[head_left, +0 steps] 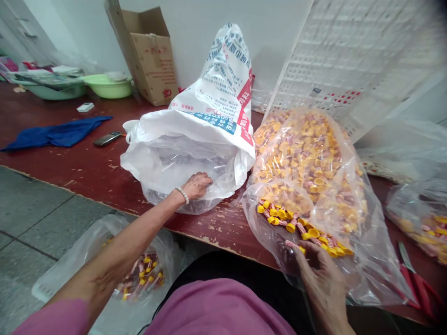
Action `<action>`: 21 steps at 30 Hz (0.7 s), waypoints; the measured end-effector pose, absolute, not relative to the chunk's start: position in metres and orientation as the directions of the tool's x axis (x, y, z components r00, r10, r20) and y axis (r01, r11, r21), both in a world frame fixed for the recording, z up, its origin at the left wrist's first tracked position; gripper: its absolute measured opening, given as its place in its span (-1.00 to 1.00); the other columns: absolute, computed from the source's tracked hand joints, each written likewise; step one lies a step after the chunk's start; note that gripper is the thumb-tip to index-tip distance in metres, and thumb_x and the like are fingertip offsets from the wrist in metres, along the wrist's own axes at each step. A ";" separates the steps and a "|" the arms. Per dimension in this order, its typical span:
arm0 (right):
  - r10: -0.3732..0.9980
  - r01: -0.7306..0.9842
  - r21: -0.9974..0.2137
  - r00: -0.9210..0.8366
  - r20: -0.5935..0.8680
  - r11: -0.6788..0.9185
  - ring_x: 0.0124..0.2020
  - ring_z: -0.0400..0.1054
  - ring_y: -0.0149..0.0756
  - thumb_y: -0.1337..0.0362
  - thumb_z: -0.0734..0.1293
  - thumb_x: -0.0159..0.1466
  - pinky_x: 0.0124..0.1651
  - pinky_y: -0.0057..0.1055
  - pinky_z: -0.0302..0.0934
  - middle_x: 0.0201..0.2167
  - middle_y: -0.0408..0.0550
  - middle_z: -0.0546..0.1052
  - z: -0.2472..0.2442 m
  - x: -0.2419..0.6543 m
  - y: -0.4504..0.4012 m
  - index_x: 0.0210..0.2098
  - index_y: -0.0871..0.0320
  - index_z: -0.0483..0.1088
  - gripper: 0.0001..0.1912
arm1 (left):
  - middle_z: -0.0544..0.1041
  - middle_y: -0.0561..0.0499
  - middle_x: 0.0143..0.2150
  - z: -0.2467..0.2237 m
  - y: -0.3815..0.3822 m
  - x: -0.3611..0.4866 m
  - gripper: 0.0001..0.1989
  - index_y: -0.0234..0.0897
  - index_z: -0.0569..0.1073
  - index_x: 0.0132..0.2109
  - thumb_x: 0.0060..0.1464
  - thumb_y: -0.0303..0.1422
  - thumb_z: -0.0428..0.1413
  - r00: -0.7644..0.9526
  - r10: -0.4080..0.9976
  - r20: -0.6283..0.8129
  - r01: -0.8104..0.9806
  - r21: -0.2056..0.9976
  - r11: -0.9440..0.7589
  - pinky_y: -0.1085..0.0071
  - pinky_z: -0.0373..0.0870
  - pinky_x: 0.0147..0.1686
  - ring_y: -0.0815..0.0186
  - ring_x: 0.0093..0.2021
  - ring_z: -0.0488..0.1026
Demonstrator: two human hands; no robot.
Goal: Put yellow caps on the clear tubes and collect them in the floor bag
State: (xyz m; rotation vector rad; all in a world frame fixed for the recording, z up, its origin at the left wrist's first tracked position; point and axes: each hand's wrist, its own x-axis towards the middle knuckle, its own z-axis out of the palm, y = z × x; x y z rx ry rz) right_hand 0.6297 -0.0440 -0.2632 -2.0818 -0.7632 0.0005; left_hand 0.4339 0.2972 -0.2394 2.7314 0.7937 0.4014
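Observation:
A white woven sack [226,102] with a clear plastic liner [181,153] lies with its mouth towards me. My left hand [197,186], with a beaded bracelet on its wrist, is at the mouth over the liner. Its fingers are curled, and whatever they hold is hidden. On the right, my right hand [324,279] pinches a small pink-and-white piece with a yellow end [295,246] at the opening of a large clear bag [370,270]. Many similar pieces with yellow rings [289,221] fill that bag and spill towards its mouth.
A white perforated crate [321,56] leans behind the full bag. Red-handled scissors [415,284] lie at right, near another bag of pieces [426,228]. At left are a phone [107,138], blue cloth [59,132], green basin [110,87] and carton [155,65]. Below stands another filled bag [143,274].

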 end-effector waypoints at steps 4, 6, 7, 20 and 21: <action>0.489 0.325 -0.922 0.852 0.188 -0.212 -0.30 0.45 -0.18 0.03 0.41 0.08 -0.24 -0.25 0.35 -0.29 0.01 0.55 -0.242 0.611 -0.035 -0.14 0.17 0.41 -0.56 | 0.44 -0.16 -0.15 -0.217 0.278 0.406 -0.68 -0.46 0.40 -0.03 0.09 -0.44 -0.05 0.706 0.667 0.240 0.541 0.424 -0.726 0.32 0.32 -0.09 0.24 -0.19 0.39; 0.508 0.282 -0.958 0.834 0.216 -0.057 -0.23 0.45 -0.17 0.11 0.42 0.10 -0.14 -0.18 0.35 -0.25 0.00 0.55 -0.225 0.596 -0.022 -0.13 0.15 0.39 -0.61 | 0.46 -0.10 -0.13 -0.203 0.252 0.396 -0.68 -0.36 0.39 0.00 0.13 -0.34 -0.03 0.696 0.690 0.197 0.475 0.594 -0.649 0.35 0.33 -0.11 0.26 -0.17 0.40; 0.523 0.305 -0.952 0.812 0.258 -0.004 -0.21 0.45 -0.18 0.15 0.42 0.11 -0.10 -0.16 0.33 -0.23 0.00 0.54 -0.216 0.588 -0.014 -0.14 0.14 0.40 -0.65 | 0.47 -0.06 -0.13 -0.197 0.236 0.392 -0.69 -0.30 0.39 0.00 0.14 -0.30 0.00 0.717 0.681 0.147 0.410 0.701 -0.584 0.37 0.33 -0.11 0.27 -0.15 0.41; 0.784 0.666 -0.737 0.394 0.479 0.115 -0.11 0.36 -0.27 0.15 0.38 0.17 -0.10 -0.28 0.31 -0.08 0.02 0.42 -0.191 0.551 0.030 0.01 0.09 0.20 -0.54 | 0.47 -0.03 -0.20 -0.197 0.142 0.398 -0.71 -0.32 0.47 -0.12 -0.01 -0.31 0.14 0.866 0.486 -0.118 0.098 0.993 0.067 0.37 0.32 -0.14 0.25 -0.16 0.38; 0.788 0.701 -0.704 0.368 0.494 0.114 -0.02 0.31 -0.20 0.11 0.42 0.11 -0.06 -0.22 0.29 -0.01 0.06 0.36 -0.191 0.551 0.029 -0.01 0.09 0.18 -0.47 | 0.47 -0.02 -0.21 -0.197 0.143 0.397 -0.72 -0.32 0.47 -0.14 -0.02 -0.31 0.15 0.863 0.488 -0.129 0.100 0.991 0.086 0.39 0.32 -0.16 0.26 -0.18 0.38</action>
